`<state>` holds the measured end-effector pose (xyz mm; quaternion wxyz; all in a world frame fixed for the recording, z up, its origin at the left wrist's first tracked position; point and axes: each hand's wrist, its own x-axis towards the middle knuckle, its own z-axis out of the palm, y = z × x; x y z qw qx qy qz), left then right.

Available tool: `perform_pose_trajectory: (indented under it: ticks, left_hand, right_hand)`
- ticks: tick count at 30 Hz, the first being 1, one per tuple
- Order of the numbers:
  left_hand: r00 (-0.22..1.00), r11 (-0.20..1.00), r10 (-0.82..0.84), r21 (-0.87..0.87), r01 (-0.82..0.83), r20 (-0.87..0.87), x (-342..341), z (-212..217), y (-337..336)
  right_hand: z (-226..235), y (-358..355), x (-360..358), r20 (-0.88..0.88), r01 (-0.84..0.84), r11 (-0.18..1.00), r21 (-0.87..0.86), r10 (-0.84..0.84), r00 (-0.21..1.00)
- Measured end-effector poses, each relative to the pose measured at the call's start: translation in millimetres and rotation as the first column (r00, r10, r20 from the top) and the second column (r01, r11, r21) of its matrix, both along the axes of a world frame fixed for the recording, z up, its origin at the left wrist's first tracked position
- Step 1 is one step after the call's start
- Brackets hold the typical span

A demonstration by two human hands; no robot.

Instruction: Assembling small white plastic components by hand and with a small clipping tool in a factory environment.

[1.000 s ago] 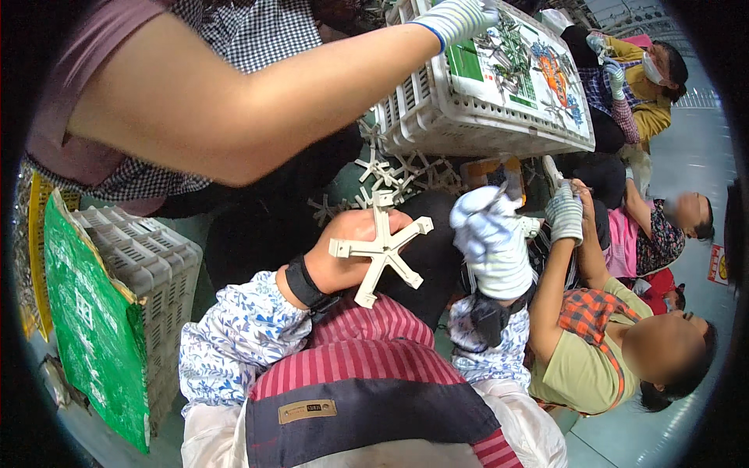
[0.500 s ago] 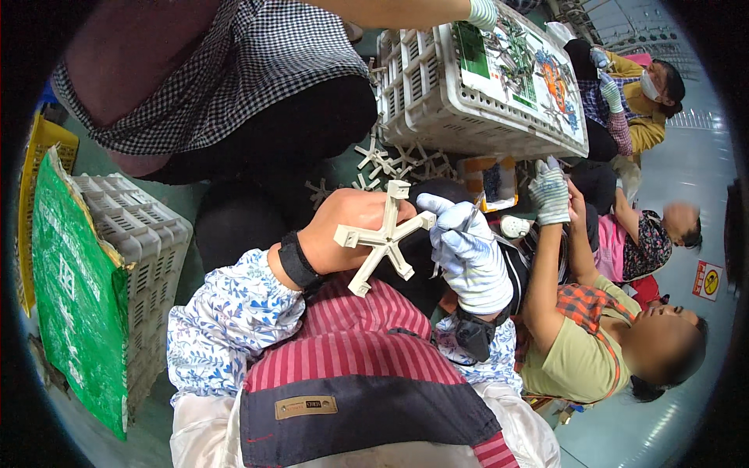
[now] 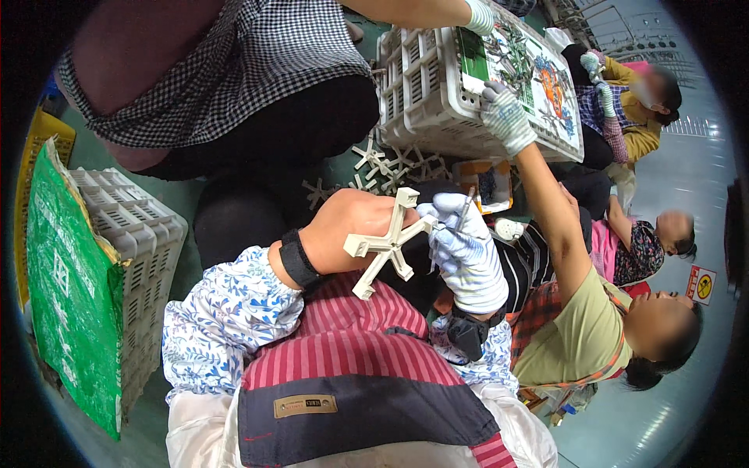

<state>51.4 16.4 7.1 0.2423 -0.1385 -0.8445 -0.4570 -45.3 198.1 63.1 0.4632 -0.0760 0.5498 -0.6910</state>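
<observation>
My bare left hand [image 3: 347,230] is closed around the back of an off-white, star-shaped plastic base [image 3: 389,243] with several arms, held up over my lap. Each arm ends in a small block-like socket. Close on its right is my right hand [image 3: 472,261], in a white and blue striped glove, fingers pinched together beside one arm tip. A thin greyish sliver shows at those fingers, too small to name. Whether the glove touches the base, I cannot tell.
More star-shaped bases [image 3: 382,165] lie heaped on the floor ahead. Behind them stands a white crate [image 3: 413,86] with small parts on top. A small box [image 3: 488,187] sits right of the heap. Another crate [image 3: 144,226] and a green panel [image 3: 74,288] stand left. Co-workers sit around.
The star-shaped base has tilted slightly in my left hand. My right hand's fingers have drawn closer together. The co-worker on the right has reached a gloved hand to the crate top.
</observation>
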Motion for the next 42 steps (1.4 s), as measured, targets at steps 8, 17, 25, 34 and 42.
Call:
perform_pose_trajectory:
  ticks: [8,17,25,34,42]
  left_hand:
    - [0.975,0.965,-0.025,0.259,-0.034,0.22,-1.1,4.5,2.5]
    - [0.594,0.448,-0.777,0.847,0.287,0.209,-6.6,9.9,-8.7]
    - [0.556,0.199,-0.813,0.98,-0.014,0.173,-6.6,13.5,2.9]
    - [0.615,0.138,-0.778,0.99,-0.029,0.127,-5.4,-11.0,26.0]
    - [0.711,0.182,-0.68,0.98,-0.074,0.18,-3.9,-5.1,27.8]
  right_hand:
    - [-6.5,-9.9,-12.1,0.078,-0.067,0.996,0.051,0.063,0.995]
    - [-8.4,-6.9,-29.7,0.059,-0.248,0.968,0.044,0.245,0.968]
    - [2.1,-11.0,-25.2,-0.159,-0.399,0.907,0.133,0.417,0.895]
    - [-7.9,-0.9,-26.3,-0.211,-0.386,0.9,0.201,0.425,0.88]
    - [-10.7,-6.6,-38.3,-0.213,-0.372,0.897,0.237,0.422,0.881]
